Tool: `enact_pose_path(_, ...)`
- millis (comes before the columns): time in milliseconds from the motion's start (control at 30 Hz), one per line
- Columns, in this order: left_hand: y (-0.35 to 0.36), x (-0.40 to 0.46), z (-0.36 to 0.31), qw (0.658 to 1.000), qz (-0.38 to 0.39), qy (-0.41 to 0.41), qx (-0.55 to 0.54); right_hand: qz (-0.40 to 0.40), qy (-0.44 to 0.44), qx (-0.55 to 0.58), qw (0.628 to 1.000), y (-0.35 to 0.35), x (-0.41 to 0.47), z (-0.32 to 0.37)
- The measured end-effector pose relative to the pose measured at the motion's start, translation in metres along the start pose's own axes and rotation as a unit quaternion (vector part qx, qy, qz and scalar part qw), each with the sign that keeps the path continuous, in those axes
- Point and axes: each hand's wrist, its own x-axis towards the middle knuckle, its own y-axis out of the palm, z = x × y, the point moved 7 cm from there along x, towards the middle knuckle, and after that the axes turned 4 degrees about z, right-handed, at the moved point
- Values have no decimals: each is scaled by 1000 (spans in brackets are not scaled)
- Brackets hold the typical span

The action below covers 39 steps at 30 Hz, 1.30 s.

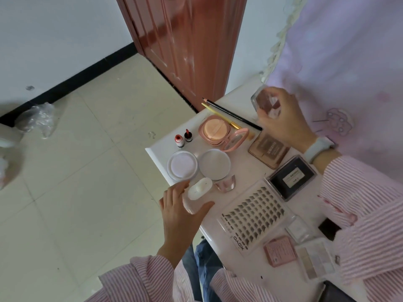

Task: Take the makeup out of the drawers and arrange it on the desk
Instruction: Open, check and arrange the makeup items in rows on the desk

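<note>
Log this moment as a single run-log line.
right hand: holding clear palette above desk | left hand: open, beside white case | lash tray: flat on desk

The right hand [281, 118] wraps a clear palette [265, 101] of brownish pans, its fingers covering the case's lower edge, and the whole is motion-blurred so the pan count cannot be read. Below the lash tray [254, 216], the bench [161, 152] runs out of the picture's bottom edge, where a dark case [335, 292] is cut off. Right of that tray, a black block [328, 228] is half hidden by the striped sleeve [366, 214]; the black box's label [294, 176] is too small to read.
</note>
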Motion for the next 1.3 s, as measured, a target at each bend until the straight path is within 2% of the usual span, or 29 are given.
enact_pose_path(100, -19, -3, -6, 999, -29, -8, -42, -4, 7, 87, 996, -9, -33, 14)
enact_pose_path(233, -55, 18, -41, 987, -95, 24, -123, 32, -19, 104, 994, -12, -62, 33)
enact_pose_path(300, -63, 39, -68, 979, -80, 12, -188, 46, -40, 108, 992, -15, -69, 46)
enact_pose_path(367, -54, 63, -90, 959, 7, -68, -273, 57, -54, 116, 990, -18, -72, 59)
enact_pose_path(400, -43, 71, -99, 935, 81, -117, -324, 59, -67, 119, 989, -19, -74, 65)
enact_pose_path(467, -18, 80, -122, 850, 223, -194, -437, 57, -101, 118, 986, -20, -78, 79)
enact_pose_path(500, -10, 80, -133, 810, 265, -212, -479, 54, -122, 111, 985, -20, -80, 86)
enact_pose_path(533, -4, 80, -142, 786, 292, -212, -501, 51, -146, 101, 983, -20, -81, 92)
enact_pose_path(633, 6, 82, -155, 768, 336, -178, -515, 31, -188, 62, 980, -24, -85, 98)
enact_pose_path(733, 12, 82, -154, 742, 345, -180, -546, 18, -185, 26, 982, -25, -89, 92)
enact_pose_path(1000, 39, 81, -152, 740, 290, -226, -563, -4, -135, -11, 991, -26, -96, 76)
enact_pose_path(1133, 47, 95, -156, 757, 301, -227, -533, -3, -76, -13, 997, -26, -87, 68)
enact_pose_path(1300, 56, 112, -160, 748, 338, -240, -518, -1, 7, 7, 1000, -36, -66, 53)
